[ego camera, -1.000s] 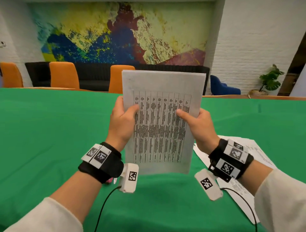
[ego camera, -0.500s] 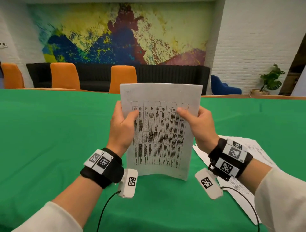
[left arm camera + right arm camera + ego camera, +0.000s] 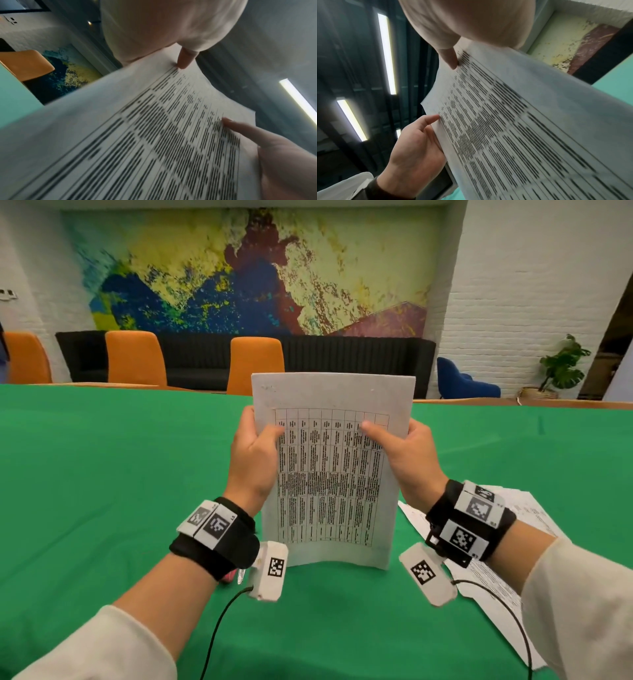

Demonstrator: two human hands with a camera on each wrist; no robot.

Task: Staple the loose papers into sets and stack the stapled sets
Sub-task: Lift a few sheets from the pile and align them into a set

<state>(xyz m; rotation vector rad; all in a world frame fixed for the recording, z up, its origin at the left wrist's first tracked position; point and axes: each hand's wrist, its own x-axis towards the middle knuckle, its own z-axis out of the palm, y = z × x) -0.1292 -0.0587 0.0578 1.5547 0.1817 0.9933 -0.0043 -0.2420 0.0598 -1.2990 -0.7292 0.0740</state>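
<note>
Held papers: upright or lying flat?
Upright. The papers stand on their bottom edge on the green table, left hand and right hand gripping the sides.

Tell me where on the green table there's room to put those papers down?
The green table is bare left of the left hand, out to the orange chairs, and in the middle behind the held papers. It's crowded at the right, where loose sheets lie under the right hand. Something small and pinkish hides beneath the left wrist.

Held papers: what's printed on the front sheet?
A black ruled table of dense text columns on the white held papers; clearest in the head view.
</note>
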